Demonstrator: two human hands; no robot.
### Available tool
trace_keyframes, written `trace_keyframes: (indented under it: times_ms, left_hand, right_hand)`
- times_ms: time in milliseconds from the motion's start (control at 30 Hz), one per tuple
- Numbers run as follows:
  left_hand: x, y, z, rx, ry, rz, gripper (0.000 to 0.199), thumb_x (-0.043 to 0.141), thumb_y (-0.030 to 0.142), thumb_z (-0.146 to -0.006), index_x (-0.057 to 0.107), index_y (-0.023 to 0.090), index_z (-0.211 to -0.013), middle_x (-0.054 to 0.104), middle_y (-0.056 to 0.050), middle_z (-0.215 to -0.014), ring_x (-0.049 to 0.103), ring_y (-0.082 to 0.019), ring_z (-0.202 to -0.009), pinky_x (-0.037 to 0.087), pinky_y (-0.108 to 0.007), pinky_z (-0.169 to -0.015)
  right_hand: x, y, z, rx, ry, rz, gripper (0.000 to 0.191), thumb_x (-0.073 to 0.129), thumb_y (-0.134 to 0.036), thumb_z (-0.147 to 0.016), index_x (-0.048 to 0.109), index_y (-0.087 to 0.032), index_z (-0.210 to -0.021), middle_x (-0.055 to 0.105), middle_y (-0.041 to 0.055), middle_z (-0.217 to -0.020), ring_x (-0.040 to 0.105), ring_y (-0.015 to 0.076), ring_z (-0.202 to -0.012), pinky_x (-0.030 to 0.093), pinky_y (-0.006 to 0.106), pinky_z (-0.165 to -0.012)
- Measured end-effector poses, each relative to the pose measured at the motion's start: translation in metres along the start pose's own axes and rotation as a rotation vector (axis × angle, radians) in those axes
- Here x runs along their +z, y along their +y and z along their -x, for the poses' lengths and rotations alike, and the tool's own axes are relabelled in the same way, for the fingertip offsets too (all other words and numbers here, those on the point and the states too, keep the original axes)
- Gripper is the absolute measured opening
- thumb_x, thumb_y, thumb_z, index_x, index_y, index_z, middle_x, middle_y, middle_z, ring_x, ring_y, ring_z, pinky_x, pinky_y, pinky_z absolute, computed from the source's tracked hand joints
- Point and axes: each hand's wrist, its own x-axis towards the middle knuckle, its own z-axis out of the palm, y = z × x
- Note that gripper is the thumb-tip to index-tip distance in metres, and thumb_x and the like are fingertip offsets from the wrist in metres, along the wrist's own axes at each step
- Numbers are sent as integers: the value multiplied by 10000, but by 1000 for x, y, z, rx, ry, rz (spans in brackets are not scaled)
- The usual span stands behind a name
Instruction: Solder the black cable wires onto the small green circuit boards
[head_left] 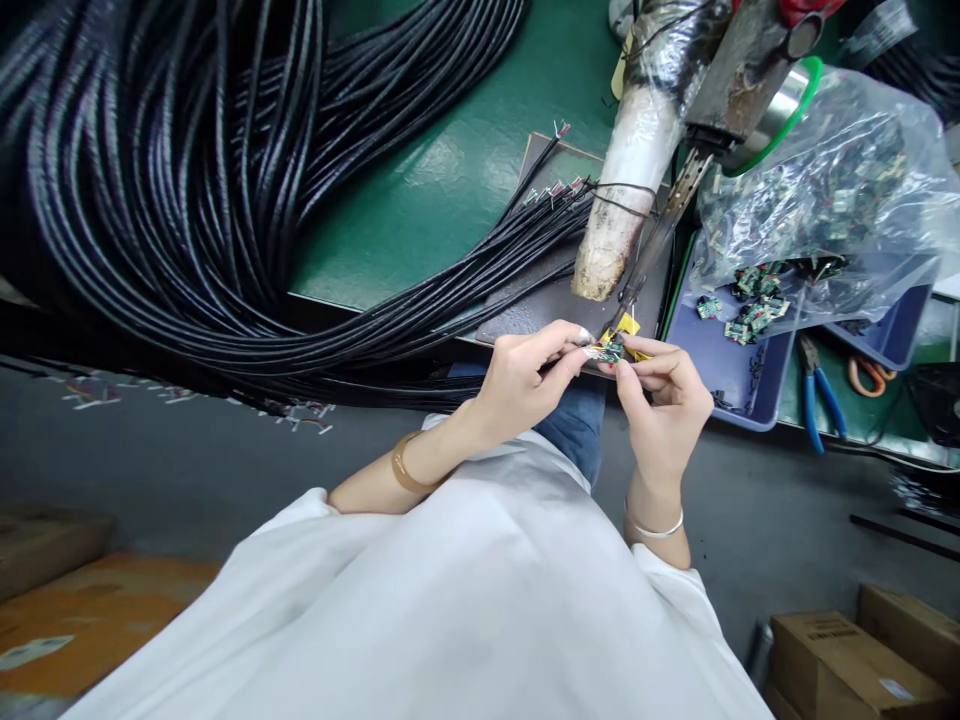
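Observation:
My left hand pinches thin coloured wire ends close to the table's front edge. Opposite it, my right hand grips a small green circuit board between thumb and fingers, and the wires meet the board there. Just above the fingers is the tip of a soldering iron, fixed pointing down from a stand. Something yellow shows behind the board. A bundle of black cables with stripped ends runs along the edge to the left of my hands. Whether the wires are joined to the board cannot be made out.
A wrapped white tube hangs beside the iron. To the right, a blue tray holds several circuit boards, with a clear plastic bag of more behind. Blue-handled pliers lie beside it. Cardboard boxes stand on the floor.

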Motion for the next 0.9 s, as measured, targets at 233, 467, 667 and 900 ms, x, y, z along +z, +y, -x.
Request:
trace_keyframes:
  times_ms: [233,467,667,900]
  left_hand:
    - [7,1,-1,80,83,-106,58,606,163,-918,662,149,-918,638,37,-673,494,-49,-522,398,-163,-543]
    - [10,3,-5,-42,44,-56,92,573,134,-895,638,152,-832,481,64,-597,374,-58,-507,324,-201,-530]
    - [7,4,-12,-203,-55,11,179,527,212,-943,630,155,-808,449,55,-586,351,-78,-525,302,-225,-537]
    - [5,9,-21,-218,-60,16,188,531,207,-938,612,157,-776,381,63,-572,315,-80,-532,266,-238,-528]
  right_hand:
    - [-1,-3,-1,-95,10,92,63,712,-213,-859,658,-202,-829,741,57,-1048,741,172,-915,635,290,-722]
    - [2,-2,-1,-198,34,169,75,704,-168,-859,655,-223,-846,749,29,-1021,730,168,-943,622,305,-765]
    - [6,-1,-5,-291,86,235,109,716,-141,-845,658,-234,-850,752,23,-1012,727,181,-952,618,330,-784]
    - [6,-4,-13,-256,94,232,83,732,-172,-847,677,-230,-824,749,25,-996,718,171,-924,593,286,-666]
